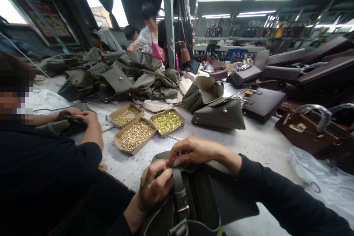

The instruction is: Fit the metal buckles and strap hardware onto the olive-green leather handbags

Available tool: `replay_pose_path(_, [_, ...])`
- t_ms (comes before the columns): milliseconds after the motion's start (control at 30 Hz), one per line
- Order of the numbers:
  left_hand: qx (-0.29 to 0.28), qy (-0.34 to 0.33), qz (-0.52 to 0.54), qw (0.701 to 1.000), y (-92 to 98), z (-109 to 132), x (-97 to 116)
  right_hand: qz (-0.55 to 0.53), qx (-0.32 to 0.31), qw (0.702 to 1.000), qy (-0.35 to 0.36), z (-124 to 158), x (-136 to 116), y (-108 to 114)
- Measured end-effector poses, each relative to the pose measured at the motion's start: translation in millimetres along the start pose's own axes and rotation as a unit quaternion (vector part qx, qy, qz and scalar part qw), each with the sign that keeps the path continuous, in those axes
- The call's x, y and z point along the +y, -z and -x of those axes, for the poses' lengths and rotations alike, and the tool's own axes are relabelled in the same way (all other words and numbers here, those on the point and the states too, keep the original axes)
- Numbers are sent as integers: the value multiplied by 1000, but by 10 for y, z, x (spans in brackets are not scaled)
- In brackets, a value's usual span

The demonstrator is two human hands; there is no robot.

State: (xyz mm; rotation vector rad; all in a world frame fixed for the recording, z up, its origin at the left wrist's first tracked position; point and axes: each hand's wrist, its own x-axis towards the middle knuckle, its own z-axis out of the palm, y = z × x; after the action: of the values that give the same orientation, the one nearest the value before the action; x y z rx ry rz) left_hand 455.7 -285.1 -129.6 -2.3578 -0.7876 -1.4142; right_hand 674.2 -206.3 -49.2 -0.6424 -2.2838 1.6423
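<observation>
A dark olive handbag (235,195) lies open in front of me, its dark inside facing up. Its strap (179,186) with a metal buckle runs down the middle. My left hand (156,180) is closed on the bag's edge beside the strap's upper end. Right against it, my right hand (190,151) reaches over from the far side, thumb and fingers pinched at the same spot. Whether a small metal piece sits between those fingertips I cannot make out.
Three cardboard trays hold small metal fittings: gold ones (126,115), coppery ones (135,135) and bright yellow ones (168,121). Olive bags (118,77) pile up behind. A finished-looking olive bag (218,114) stands ahead; brown bags (309,129) crowd the right. A co-worker's hands (83,116) work at left.
</observation>
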Motion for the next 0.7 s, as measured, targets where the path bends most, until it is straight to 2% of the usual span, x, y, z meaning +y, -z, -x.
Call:
replay_pose_path(67, [1,1,2,1000,-6,9,-4,-61,-3,998,-15,6,34,-6])
replay_pose_path(133, [-4,1,4,1000,-8,15,-9,-57,2,998,-11,12,46,-5])
replay_pose_path(333, [-2,2,-11,1000,-9,-8,-1,117,18,992,52,24,-74,13])
replay_pose_path(500, [1,0,-11,1000,-18,-33,6,163,7,986,33,15,-121,15])
replay_pose_path(700, [3,9,-7,1000,-23,-4,-9,233,18,970,73,12,-76,7])
